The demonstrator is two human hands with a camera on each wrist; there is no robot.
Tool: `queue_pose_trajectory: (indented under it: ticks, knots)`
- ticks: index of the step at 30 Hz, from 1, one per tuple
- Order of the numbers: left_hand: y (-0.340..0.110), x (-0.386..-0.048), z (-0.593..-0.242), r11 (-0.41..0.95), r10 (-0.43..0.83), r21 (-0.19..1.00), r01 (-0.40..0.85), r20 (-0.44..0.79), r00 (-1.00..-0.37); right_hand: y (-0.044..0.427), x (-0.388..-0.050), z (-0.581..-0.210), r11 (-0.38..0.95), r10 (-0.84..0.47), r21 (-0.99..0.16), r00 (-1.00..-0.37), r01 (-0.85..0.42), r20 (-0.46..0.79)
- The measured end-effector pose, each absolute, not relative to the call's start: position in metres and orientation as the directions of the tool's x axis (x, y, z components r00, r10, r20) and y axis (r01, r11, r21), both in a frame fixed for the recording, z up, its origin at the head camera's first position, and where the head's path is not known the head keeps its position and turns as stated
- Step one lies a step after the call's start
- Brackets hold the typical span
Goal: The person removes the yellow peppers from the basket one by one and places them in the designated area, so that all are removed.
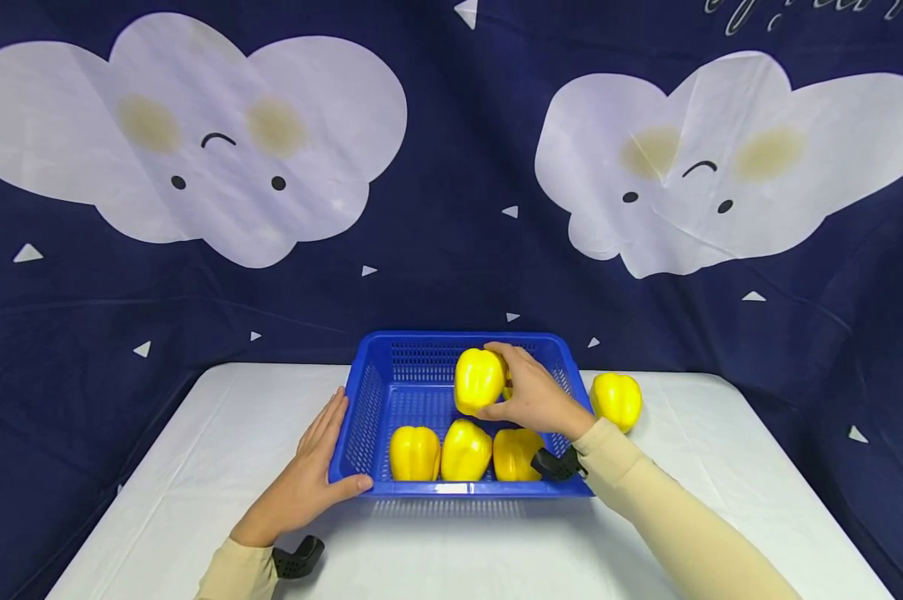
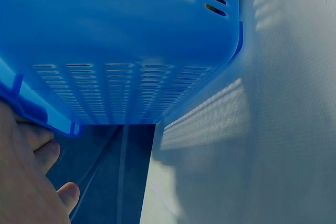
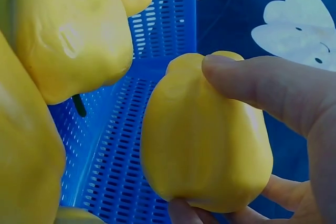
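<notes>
My right hand (image 1: 534,393) grips a yellow bell pepper (image 1: 479,382) between thumb and fingers, above the blue plastic basket (image 1: 459,337). In the right wrist view the thumb presses one end of this pepper (image 3: 205,140) and fingertips support the other. Three more yellow peppers (image 1: 466,450) lie in a row along the basket's front wall. A bit of yellow shows behind my right hand, mostly hidden. My left hand (image 1: 312,479) rests at the basket's left side, fingers extended along the outer edge, thumb on the front rim. In the left wrist view fingers (image 2: 47,156) touch below the rim.
Another yellow pepper (image 1: 616,401) sits on the white table (image 1: 218,433), just right of the basket. A dark blue cloth (image 1: 459,167) with cloud prints hangs behind the table. Black wrist cameras (image 1: 298,558) are worn on both wrists.
</notes>
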State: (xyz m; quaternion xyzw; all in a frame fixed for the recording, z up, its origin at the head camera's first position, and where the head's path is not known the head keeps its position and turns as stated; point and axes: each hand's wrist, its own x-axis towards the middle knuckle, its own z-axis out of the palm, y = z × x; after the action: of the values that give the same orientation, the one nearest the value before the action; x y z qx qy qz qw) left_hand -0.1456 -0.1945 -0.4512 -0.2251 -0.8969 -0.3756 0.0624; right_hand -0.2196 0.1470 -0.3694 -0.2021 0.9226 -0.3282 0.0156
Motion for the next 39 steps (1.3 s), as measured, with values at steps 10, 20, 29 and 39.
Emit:
queue_pose_trajectory:
  ticks: [10, 20, 29, 39]
  knots:
    - [-0.195, -0.145, -0.45, 0.615, 0.354, 0.656, 0.437, 0.266, -0.897, 0.16, -0.207, -0.367, 0.682, -0.381, -0.629, -0.915, -0.373, 0.131]
    - [-0.194, -0.146, -0.45, 0.608, 0.356, 0.66, 0.441, 0.269, -0.895, 0.182, -0.2, -0.364, 0.643, -0.371, -0.655, -0.91, -0.397, 0.187]
    - [-0.196, -0.146, -0.452, 0.611, 0.36, 0.642, 0.463, 0.296, -0.885, 0.201, -0.193, -0.364, 0.651, -0.359, -0.647, -0.912, -0.397, 0.198]
    - [-0.196, -0.146, -0.451, 0.606, 0.366, 0.64, 0.472, 0.302, -0.88, 0.221, -0.186, -0.367, 0.614, -0.354, -0.687, -0.913, -0.39, 0.202]
